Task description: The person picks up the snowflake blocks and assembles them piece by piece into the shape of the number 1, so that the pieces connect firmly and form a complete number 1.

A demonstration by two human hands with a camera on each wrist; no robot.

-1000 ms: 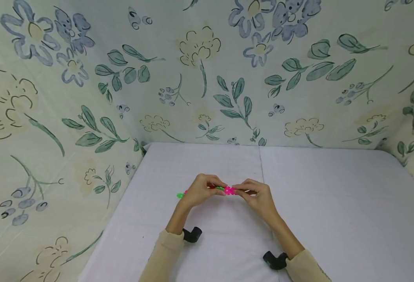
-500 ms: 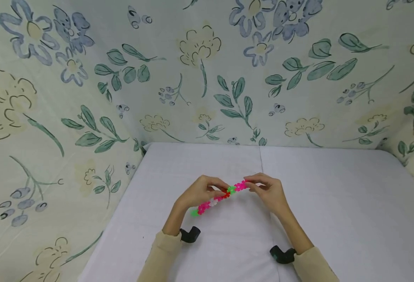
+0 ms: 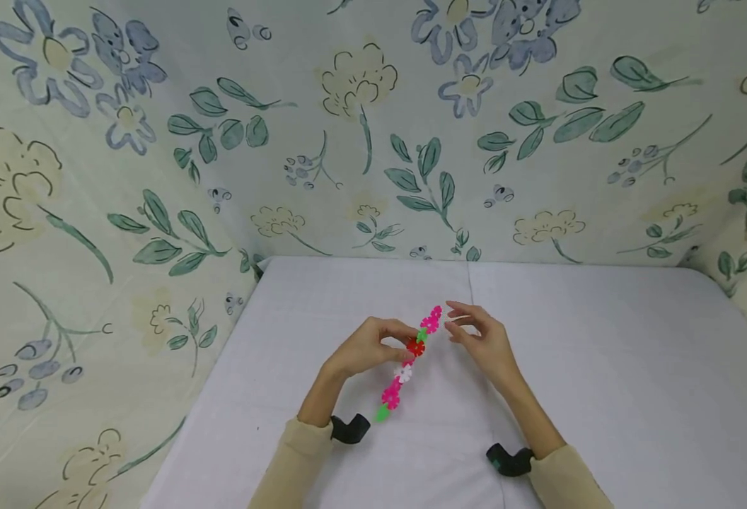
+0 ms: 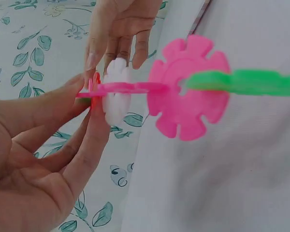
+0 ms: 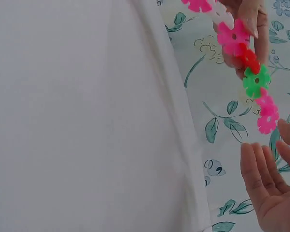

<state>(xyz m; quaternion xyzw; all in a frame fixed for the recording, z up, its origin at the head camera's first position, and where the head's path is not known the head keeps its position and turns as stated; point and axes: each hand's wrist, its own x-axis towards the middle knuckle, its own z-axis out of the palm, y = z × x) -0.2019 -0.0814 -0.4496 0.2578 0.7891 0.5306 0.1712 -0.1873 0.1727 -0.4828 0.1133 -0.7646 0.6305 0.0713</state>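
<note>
A chain of interlocking flower-shaped plastic discs (image 3: 391, 397), in pink, green, red and white, slants over the table. My left hand (image 3: 368, 348) pinches it near the red disc (image 3: 416, 347), between thumb and fingers. In the left wrist view a big pink disc (image 4: 212, 113) and an edge-on green disc (image 4: 261, 82) extend toward the camera, with the white disc (image 4: 117, 96) nearer the fingers. My right hand (image 3: 484, 346) is off the chain, fingers spread loosely just right of its upper pink end. The right wrist view shows a gap between the right fingertips (image 5: 247, 150) and the end pink disc (image 5: 268, 121).
A white cloth covers the table (image 3: 603, 367), with a seam running front to back. Floral fabric (image 3: 361, 141) hangs behind and at the sides. Black wrist-worn pieces (image 3: 351, 429) sit at both wrists, below the hands.
The right hand has let go of the chain's pink end and parted from it. In the left hand the chain has turned from nearly level to a steep slant, green end toward the front.
</note>
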